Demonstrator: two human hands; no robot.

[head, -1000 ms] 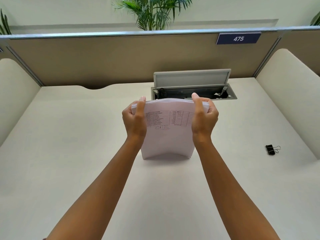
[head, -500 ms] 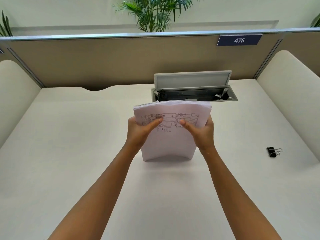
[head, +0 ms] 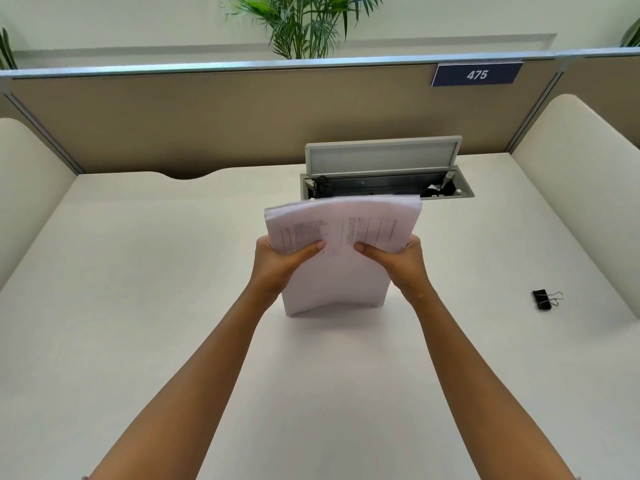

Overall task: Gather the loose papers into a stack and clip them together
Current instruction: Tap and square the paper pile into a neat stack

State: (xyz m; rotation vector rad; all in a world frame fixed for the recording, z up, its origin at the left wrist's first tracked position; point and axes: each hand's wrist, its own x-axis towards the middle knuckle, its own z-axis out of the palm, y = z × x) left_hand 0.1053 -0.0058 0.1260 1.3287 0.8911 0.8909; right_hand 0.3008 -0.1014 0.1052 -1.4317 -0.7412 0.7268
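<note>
The table (head: 145, 306) is a pale, wide surface fenced by a tan partition (head: 207, 119) at the back and rounded cream side panels. A blue plate reading 475 (head: 477, 74) sits on the partition's upper right, and a palm plant (head: 304, 26) shows above it. A cable box (head: 386, 181) is sunk into the table at the back, its lid propped up.

Your paper stack (head: 337, 258) stands upright at table centre, just in front of that box — its lower edge rests on the surface and the top fans and bows slightly toward you. Printed tables show on the front sheet; the text is too blurred to read.

Your left hand (head: 280, 261) has its grip clamped on the stack's left side, thumb across the front sheet. Your right hand (head: 398, 259) grips the right side the same way, thumb on the front, fingers likely behind the sheets — hidden from here.

A black binder clip (head: 543, 299) lies on the table well to the right, apart from both hands and the stack.
</note>
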